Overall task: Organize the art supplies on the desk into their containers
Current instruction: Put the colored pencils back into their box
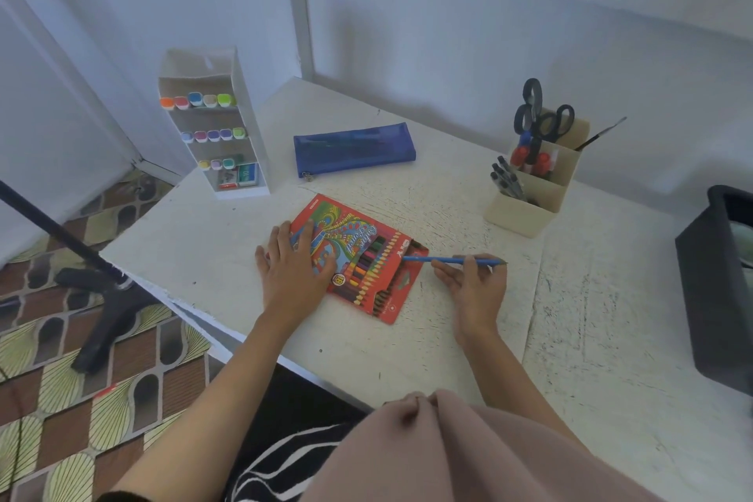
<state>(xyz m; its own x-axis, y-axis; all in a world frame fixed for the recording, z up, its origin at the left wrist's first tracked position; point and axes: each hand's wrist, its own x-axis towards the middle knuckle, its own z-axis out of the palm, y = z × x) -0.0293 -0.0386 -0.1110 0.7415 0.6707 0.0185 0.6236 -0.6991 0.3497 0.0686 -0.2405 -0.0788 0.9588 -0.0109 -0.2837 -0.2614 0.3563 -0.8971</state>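
- I see one blue pencil [448, 260] lying nearly level just above the counter [407, 350]. Its left end reaches over the open right end of the red colour-pencil box [366, 253].
- My right hand [474, 289] pinches that pencil toward its right end. The fingers [444, 270] are curled under it and the thumb is on top.
- My left hand [291, 269] lies flat on the left part of the box. Its fingers [304, 234] are straight and spread, pressing the lid and holding nothing.
- There is one box, lying flat between my two hands, with a row of coloured pencils showing in its window.
- One blue mesh pencil case [354, 149] lies behind the box, well apart from both hands.
- One white tiered rack [248, 134] stands at the back left. It holds five markers on the top tier, five on the middle one and three on the lowest.
- One beige organiser [525, 216] stands to the right, holding black-handled scissors [546, 118], pens and a brush.
- A dark bin [713, 289] sits at the counter's right edge.
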